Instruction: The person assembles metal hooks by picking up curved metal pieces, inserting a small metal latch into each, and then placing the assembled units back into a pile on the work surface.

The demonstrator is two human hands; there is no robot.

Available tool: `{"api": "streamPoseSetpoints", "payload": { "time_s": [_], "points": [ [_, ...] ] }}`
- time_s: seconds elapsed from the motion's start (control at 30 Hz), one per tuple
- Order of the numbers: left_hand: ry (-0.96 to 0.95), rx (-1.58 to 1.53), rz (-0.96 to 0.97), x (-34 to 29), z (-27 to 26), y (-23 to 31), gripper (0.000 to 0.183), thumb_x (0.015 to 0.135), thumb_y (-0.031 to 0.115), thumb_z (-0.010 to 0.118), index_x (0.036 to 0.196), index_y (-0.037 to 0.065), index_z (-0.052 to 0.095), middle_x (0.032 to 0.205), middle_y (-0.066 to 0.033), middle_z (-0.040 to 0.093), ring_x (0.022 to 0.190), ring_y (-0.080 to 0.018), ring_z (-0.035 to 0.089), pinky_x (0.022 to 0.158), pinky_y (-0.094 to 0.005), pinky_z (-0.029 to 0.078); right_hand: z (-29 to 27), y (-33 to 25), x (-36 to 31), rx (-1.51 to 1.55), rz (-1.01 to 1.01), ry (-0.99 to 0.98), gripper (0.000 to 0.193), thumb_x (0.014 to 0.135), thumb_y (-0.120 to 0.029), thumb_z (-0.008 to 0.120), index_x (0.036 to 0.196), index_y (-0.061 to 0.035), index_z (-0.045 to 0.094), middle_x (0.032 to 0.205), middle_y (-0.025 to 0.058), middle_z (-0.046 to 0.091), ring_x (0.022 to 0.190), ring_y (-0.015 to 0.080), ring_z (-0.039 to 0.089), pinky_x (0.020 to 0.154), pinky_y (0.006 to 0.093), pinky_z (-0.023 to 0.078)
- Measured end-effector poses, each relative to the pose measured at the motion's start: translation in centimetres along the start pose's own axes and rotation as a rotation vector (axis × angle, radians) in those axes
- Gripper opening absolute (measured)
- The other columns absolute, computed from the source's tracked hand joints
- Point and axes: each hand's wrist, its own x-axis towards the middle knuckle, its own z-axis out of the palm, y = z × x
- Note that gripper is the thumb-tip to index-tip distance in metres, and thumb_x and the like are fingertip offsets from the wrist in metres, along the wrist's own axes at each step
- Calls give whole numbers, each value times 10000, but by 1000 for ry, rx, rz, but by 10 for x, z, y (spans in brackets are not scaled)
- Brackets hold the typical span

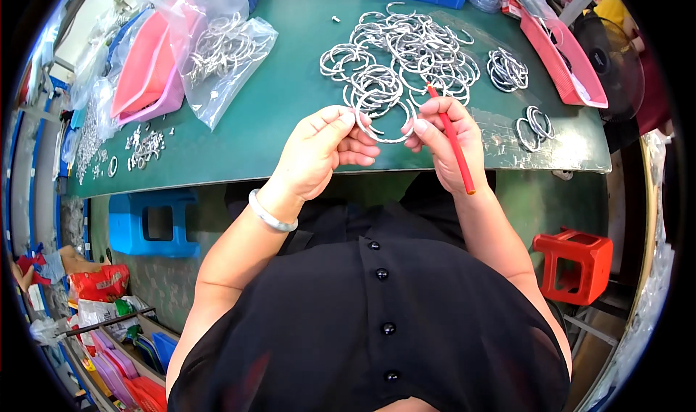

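In the head view, a single open metal ring (386, 141) was held up over the near edge of the green table (254, 140), with its gap turned to the far side. Its left side was pinched between the thumb and fingers of the left hand (313, 145), which were closed together on the metal. By the right hand (471, 148), a red pencil (452, 136) was gripped aslant, its far end pointed toward the heap of rings (432, 58); the right thumb and fingertips were brought to the ring's right side, though how firmly it was pinched there could not be told. Farther right, a small bunch of rings (507, 71) was set apart, with loose rings (535, 129) nearer the edge, and on the left more rings were seen in a clear bag (217, 100). The step in hand was judged to be the handling of this one ring, perhaps its checking or shaping; for the next move, an even hold on both sides seemed to be called for, with the pencil kept clear of the heap.
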Motion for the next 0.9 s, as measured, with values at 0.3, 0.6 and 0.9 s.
{"api": "streamPoseSetpoints", "payload": {
  "time_s": [0.3, 0.6, 0.9],
  "points": [
    [58, 32, -22, -2, -2, -2, 186, 888, 191, 466, 904, 23, 543, 774, -76, 597, 677, -153, 603, 605, -244, 498, 2, 1, 0, 18, 29, -30, 148, 812, -18, 550, 939, -30, 473, 767, 75, 596, 640, 107, 566, 571, 210, 448],
    [67, 10, -35, -2, -1, -1, 182, 887, 191, 467, 880, 24, 537, 763, -69, 591, 661, -148, 597, 582, -234, 486, 1, 2, -1, 15, 54, -44, 140, 817, -29, 548, 938, -30, 477, 774, 80, 589, 643, 112, 564, 572, 214, 443],
    [40, 14, -12, -3, 1, 1, 204, 890, 196, 461, 924, 12, 542, 775, -74, 596, 679, -157, 605, 614, -253, 503, 0, 3, -1, 39, 56, -38, 149, 815, -34, 553, 939, -29, 470, 765, 79, 594, 637, 112, 567, 559, 207, 445]
  ]
}}
